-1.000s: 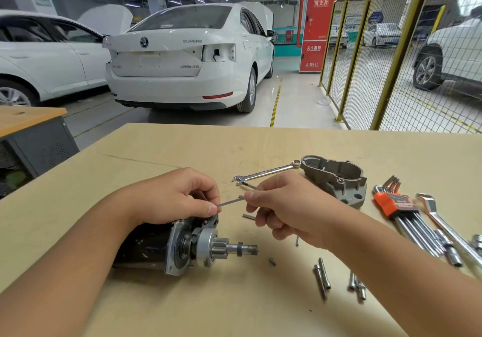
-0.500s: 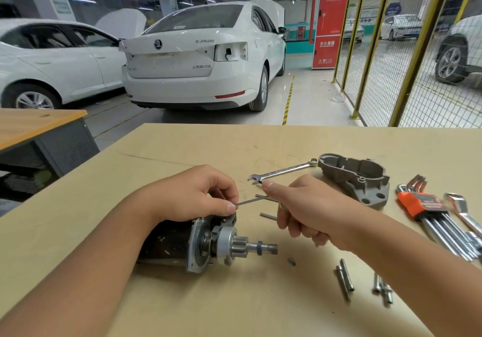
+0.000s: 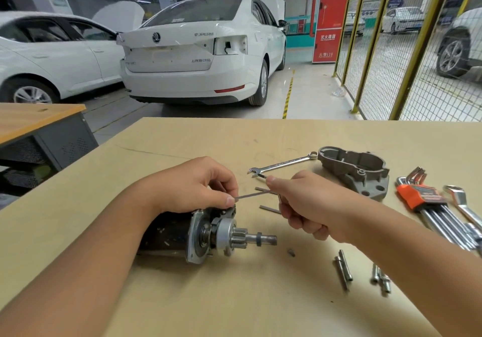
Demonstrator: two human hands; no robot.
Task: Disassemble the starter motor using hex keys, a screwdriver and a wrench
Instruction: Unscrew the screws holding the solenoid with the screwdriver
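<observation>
The starter motor point(image 3: 193, 235) lies on its side on the tan table point(image 3: 234, 297), its pinion shaft pointing right. My left hand point(image 3: 193, 185) rests on top of the motor near the flange, its fingertips touching the tip of a thin hex key point(image 3: 254, 195). My right hand point(image 3: 305, 203) grips the other end of that key, just right of the motor. The removed grey nose housing point(image 3: 357, 172) sits further right, with a combination wrench point(image 3: 281, 166) lying behind my hands.
An orange-holdered hex key set point(image 3: 427, 201) and another wrench point(image 3: 461, 206) lie at the right edge. Loose bolts point(image 3: 344, 269) and smaller screws point(image 3: 380, 280) lie in front of my right forearm. A small part point(image 3: 291, 252) sits by the shaft. Parked cars stand beyond the table.
The view has drifted, shifting everything rightward in the frame. Both hands stay on the hex key over the motor, with little visible movement.
</observation>
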